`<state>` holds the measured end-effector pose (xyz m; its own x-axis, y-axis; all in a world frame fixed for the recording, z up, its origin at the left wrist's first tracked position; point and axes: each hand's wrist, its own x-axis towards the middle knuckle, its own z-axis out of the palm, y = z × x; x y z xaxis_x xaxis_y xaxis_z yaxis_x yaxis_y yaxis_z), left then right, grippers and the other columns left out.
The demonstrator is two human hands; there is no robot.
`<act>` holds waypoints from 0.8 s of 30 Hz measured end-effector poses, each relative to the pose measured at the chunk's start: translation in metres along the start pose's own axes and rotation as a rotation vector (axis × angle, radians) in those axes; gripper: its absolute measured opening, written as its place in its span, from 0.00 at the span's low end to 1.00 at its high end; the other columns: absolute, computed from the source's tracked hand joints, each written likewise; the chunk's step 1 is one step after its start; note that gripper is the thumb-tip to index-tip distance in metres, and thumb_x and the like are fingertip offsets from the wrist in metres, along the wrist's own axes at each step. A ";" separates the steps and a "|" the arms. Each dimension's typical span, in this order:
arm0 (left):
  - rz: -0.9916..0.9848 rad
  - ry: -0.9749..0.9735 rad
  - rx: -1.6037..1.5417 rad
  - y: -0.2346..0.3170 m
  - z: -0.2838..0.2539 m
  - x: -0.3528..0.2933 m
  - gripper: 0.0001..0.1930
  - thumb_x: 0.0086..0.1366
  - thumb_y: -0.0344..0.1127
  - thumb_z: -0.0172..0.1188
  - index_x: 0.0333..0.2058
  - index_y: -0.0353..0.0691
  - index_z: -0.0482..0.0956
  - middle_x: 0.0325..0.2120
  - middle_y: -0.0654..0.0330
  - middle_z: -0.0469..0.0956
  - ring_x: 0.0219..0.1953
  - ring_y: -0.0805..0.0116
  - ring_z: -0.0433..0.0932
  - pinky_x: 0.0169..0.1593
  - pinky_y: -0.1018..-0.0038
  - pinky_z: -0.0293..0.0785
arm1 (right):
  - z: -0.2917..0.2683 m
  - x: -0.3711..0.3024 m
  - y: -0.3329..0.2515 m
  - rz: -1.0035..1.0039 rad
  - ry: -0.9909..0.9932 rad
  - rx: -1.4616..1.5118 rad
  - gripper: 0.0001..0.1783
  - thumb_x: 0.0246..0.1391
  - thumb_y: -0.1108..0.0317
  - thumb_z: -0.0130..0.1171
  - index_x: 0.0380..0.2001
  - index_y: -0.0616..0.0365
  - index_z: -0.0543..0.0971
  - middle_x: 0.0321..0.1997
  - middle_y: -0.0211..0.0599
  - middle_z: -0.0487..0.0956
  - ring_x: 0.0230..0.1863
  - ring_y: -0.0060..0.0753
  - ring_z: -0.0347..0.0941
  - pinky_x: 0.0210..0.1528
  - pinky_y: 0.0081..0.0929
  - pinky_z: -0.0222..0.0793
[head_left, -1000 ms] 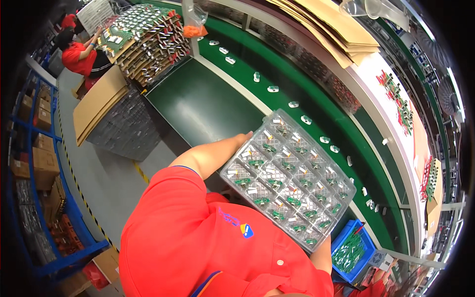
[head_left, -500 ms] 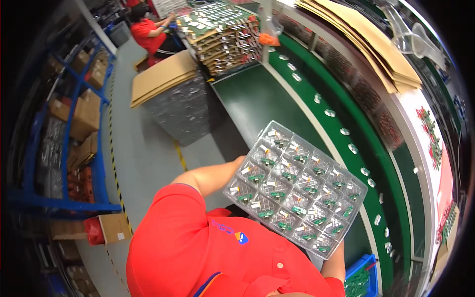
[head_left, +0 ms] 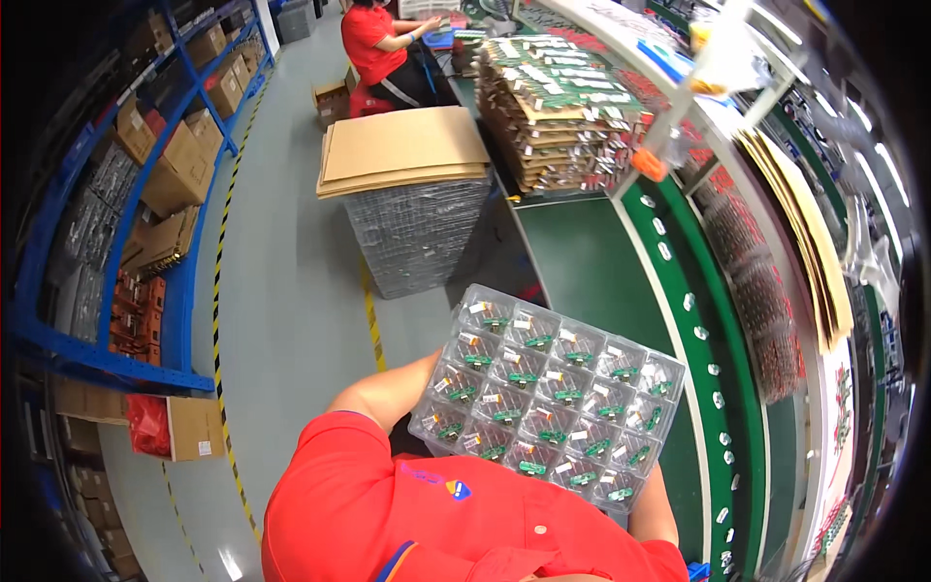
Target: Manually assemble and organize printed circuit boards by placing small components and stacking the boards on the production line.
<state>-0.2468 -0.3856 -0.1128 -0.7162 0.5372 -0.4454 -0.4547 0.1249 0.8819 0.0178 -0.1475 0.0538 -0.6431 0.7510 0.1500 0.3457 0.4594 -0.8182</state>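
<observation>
A clear plastic tray (head_left: 582, 333) is held up in front of my red shirt, tilted, divided into square compartments. Small green circuit boards (head_left: 522, 378) with white-labelled parts lie in the compartments. My left forearm (head_left: 393, 391) reaches to the tray's left side, and my left hand is hidden behind it. On the lower right, my right forearm (head_left: 655, 509) goes up under the tray's edge, which covers my right hand. Both hands support the tray, though their fingers do not show.
Stacked grey trays (head_left: 412, 238) topped with cardboard sheets (head_left: 407, 145) stand ahead. Beyond them sits a co-worker (head_left: 369, 44) in red. Layered circuit boards (head_left: 562, 87) pile up by a green conveyor (head_left: 669, 320) carrying small clear pieces. Blue shelving (head_left: 116, 364) and a carton (head_left: 194, 427) line the left.
The view has swung, so the shelves, the stack and the co-worker sit differently in it. The tray appears lower and further left, still held. The blue bin at lower right has nearly left view.
</observation>
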 end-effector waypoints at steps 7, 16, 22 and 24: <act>-0.309 0.166 -0.213 -0.054 -0.279 0.033 0.20 0.61 0.49 0.46 0.40 0.38 0.73 0.31 0.55 0.77 0.30 0.61 0.75 0.33 0.64 0.70 | 0.225 0.066 -0.106 0.049 -0.295 -0.394 0.16 0.54 0.63 0.42 0.40 0.60 0.71 0.38 0.39 0.74 0.37 0.37 0.71 0.38 0.34 0.67; -0.572 0.133 0.060 -0.055 -0.378 -0.043 0.19 0.61 0.48 0.46 0.40 0.38 0.73 0.30 0.56 0.76 0.30 0.62 0.75 0.32 0.64 0.70 | 0.332 0.041 -0.072 0.332 -0.331 -0.573 0.15 0.53 0.64 0.42 0.39 0.60 0.72 0.37 0.39 0.74 0.35 0.37 0.71 0.36 0.35 0.67; -0.615 0.065 0.220 -0.013 -0.385 -0.017 0.18 0.61 0.47 0.47 0.40 0.39 0.73 0.30 0.56 0.76 0.29 0.62 0.75 0.32 0.64 0.70 | 0.344 0.036 -0.065 0.439 -0.307 -0.694 0.14 0.53 0.65 0.43 0.39 0.60 0.72 0.36 0.39 0.74 0.34 0.37 0.72 0.35 0.35 0.67; -0.629 0.083 0.238 -0.006 -0.385 -0.018 0.18 0.61 0.47 0.47 0.40 0.39 0.72 0.30 0.56 0.76 0.29 0.62 0.75 0.32 0.64 0.70 | 0.343 0.034 -0.064 0.433 -0.341 -0.736 0.14 0.53 0.65 0.43 0.39 0.60 0.72 0.36 0.39 0.75 0.34 0.37 0.72 0.35 0.35 0.67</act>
<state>-0.4350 -0.7175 -0.1701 -0.3960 0.2379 -0.8869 -0.6758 0.5784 0.4569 -0.2606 -0.3135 -0.0792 -0.4821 0.8011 -0.3547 0.8761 0.4444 -0.1870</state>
